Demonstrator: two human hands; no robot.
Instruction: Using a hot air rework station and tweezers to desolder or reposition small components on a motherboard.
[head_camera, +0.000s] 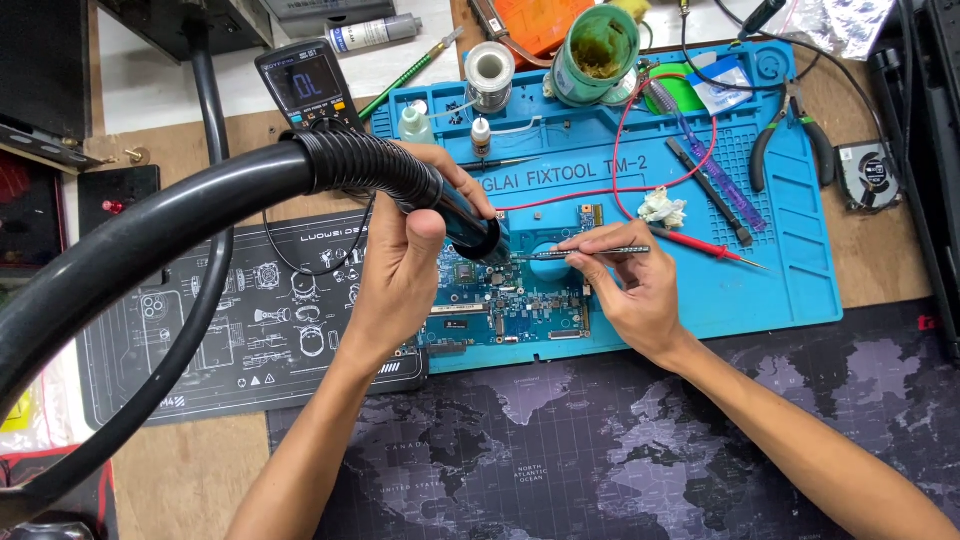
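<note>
Gripping a black ribbed hot-air nozzle (455, 210) in the left hand (400, 270) over the blue-green circuit board (500, 305), right hand (625, 290) fingers pinched on slim metal tweezers (585, 253) just beside it.

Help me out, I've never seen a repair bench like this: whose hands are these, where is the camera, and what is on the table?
The single picture comes from a camera worn on a person's head, looking down at their own two bare hands. The left hand grips a black tool on a thick ribbed hose, its tip pointed down at a blue circuit board. The right hand holds thin tweezers over the same board. The board lies on a blue work mat. Also around: a handheld meter, pliers, a red probe, a solder spool and small bottles.
</note>
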